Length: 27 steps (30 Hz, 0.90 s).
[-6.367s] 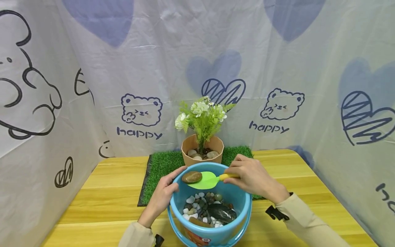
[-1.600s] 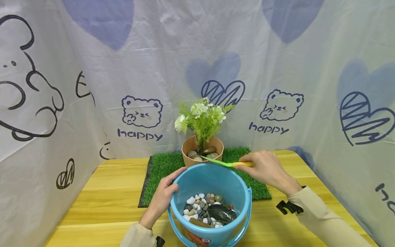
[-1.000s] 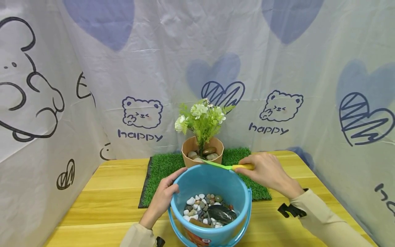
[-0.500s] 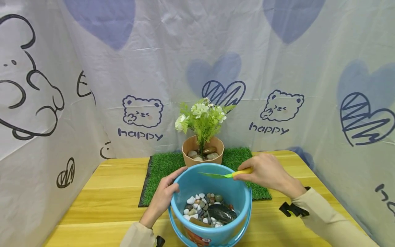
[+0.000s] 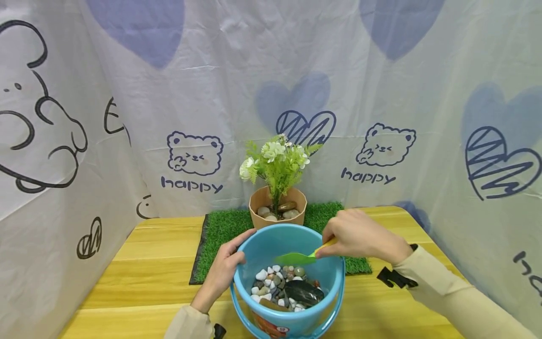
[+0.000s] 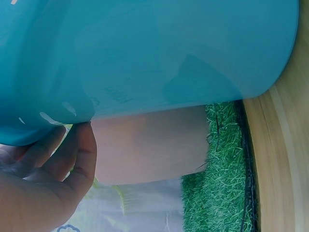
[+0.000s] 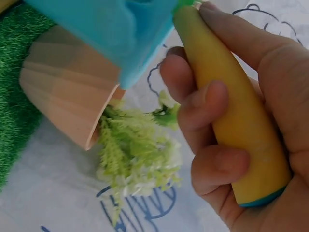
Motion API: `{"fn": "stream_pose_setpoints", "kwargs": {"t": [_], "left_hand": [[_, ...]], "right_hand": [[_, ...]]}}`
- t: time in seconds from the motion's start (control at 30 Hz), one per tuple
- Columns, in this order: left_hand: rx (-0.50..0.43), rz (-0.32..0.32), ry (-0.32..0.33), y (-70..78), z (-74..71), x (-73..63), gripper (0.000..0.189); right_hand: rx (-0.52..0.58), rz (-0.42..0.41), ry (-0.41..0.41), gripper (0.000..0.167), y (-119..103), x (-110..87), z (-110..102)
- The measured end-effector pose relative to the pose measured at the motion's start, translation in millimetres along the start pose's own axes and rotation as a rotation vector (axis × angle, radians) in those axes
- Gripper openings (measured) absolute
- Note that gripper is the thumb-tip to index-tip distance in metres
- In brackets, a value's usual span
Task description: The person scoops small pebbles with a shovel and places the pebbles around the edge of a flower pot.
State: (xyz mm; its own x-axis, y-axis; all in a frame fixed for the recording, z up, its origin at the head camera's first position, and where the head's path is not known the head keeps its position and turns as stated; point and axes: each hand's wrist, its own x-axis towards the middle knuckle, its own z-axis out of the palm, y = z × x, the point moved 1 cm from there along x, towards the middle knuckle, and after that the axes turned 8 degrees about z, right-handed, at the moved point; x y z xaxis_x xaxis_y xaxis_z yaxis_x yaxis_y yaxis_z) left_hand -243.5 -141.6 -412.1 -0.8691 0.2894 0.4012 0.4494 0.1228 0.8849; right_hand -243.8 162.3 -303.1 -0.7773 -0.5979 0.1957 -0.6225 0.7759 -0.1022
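Observation:
A blue bucket (image 5: 289, 314) stands at the front of the table with small white, grey and brown pebbles (image 5: 269, 285) in it. Among them lie a large dark stone (image 5: 305, 293) and a partly hidden brown one (image 5: 274, 305). My left hand (image 5: 225, 261) grips the bucket's left rim, thumb inside; the left wrist view shows fingers (image 6: 83, 159) against its outer wall. My right hand (image 5: 355, 238) holds a toy shovel by its yellow handle (image 7: 231, 106), fingers wrapped round it. The bare green blade (image 5: 296, 258) is tilted inside the bucket, above the pebbles.
Behind the bucket a peach flowerpot (image 5: 277, 225) with white flowers (image 5: 274, 150) stands on a green turf mat (image 5: 224, 235). Several stones (image 5: 290, 214) lie in the pot, one of them glossy brown (image 5: 288, 206). A printed cloth (image 5: 195, 84) closes off the back and sides.
The brown stone that lay on the shovel is now in the flowerpot. The shovel has come back from the pot and dipped into the bucket. My left hand keeps its place on the rim.

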Motion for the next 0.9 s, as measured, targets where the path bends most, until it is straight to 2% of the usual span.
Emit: {"fn": "stream_pose_setpoints", "kwargs": {"t": [0.1,0.27,0.4,0.57,0.9], "left_hand": [[0.005,-0.002,0.016,0.0,0.8,0.4,0.068],[0.004,0.0,0.004,0.2,0.4,0.4,0.068],[0.002,0.002,-0.004,1.0,-0.5,0.5,0.068],[-0.009,0.005,-0.018,1.2,-1.6,0.4,0.068],[-0.02,0.01,-0.03,0.0,-1.8,0.1,0.068]], "right_hand": [[-0.018,-0.021,-0.048,0.026,-6,1.3,-3],[-0.003,-0.046,-0.159,0.033,-17,0.0,-6],[-0.021,-0.035,-0.222,0.049,-25,-0.1,-9],[-0.061,-0.027,-0.264,0.058,-34,-1.0,-13],[-0.096,-0.021,-0.301,0.054,-42,-2.9,-11]]}}
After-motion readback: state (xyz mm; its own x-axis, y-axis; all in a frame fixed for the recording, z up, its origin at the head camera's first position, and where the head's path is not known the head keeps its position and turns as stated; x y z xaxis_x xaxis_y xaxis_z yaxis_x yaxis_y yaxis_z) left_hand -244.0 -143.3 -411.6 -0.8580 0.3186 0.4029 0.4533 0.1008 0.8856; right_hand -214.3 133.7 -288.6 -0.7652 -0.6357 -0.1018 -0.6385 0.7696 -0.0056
